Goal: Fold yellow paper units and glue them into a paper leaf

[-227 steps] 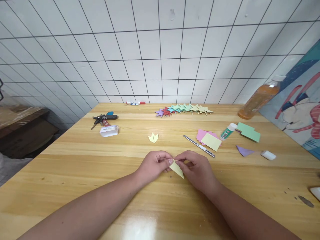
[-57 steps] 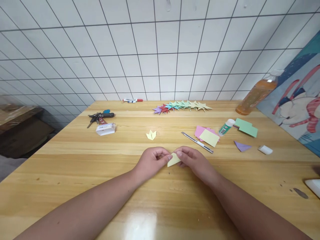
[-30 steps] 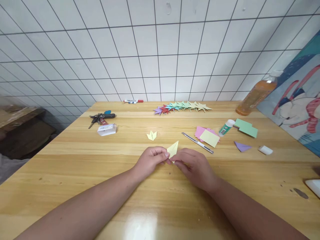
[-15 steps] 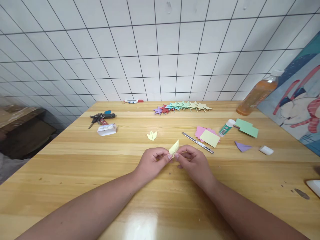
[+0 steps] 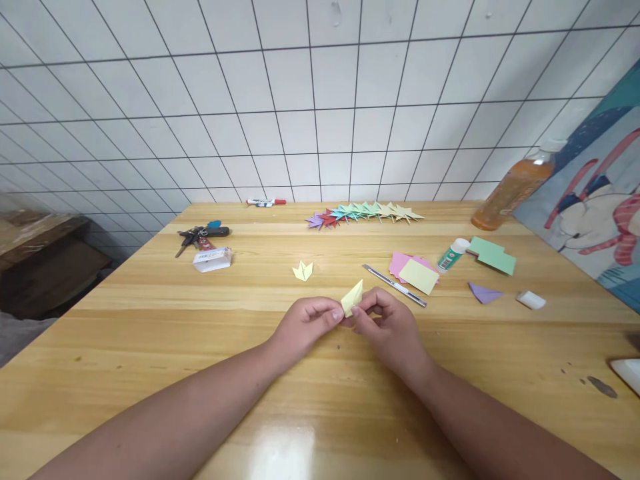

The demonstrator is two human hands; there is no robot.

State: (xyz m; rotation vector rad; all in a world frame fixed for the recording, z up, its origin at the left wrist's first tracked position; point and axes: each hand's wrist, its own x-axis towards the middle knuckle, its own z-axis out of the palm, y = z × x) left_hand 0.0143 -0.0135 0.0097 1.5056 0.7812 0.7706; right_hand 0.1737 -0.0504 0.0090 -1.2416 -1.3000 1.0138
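A small folded piece of pale yellow paper [image 5: 353, 299] is held up between both hands, its pointed tip slanting up to the right. My left hand [image 5: 311, 323] pinches its lower left edge between thumb and fingers. On the other side, my right hand [image 5: 387, 323] grips the lower right part, thumb in front and index finger along the edge. Beyond my left hand lies a yellow folded paper piece [image 5: 303, 271] with several points. Fingers cover the bottom of the held paper.
A silver utility knife [image 5: 395, 285], pink and yellow paper sheets [image 5: 419, 276], a glue stick [image 5: 453, 255], green sheets [image 5: 493, 255], a purple folded triangle [image 5: 485, 293] and an eraser [image 5: 531, 300] lie right. Behind are folded paper stars [image 5: 365, 212] and a bottle [image 5: 515, 190]. Keys [image 5: 203, 235] lie left.
The yellow paper has shifted slightly right between my hands, and more of its face shows. My right hand's fingers have moved up along its edge.
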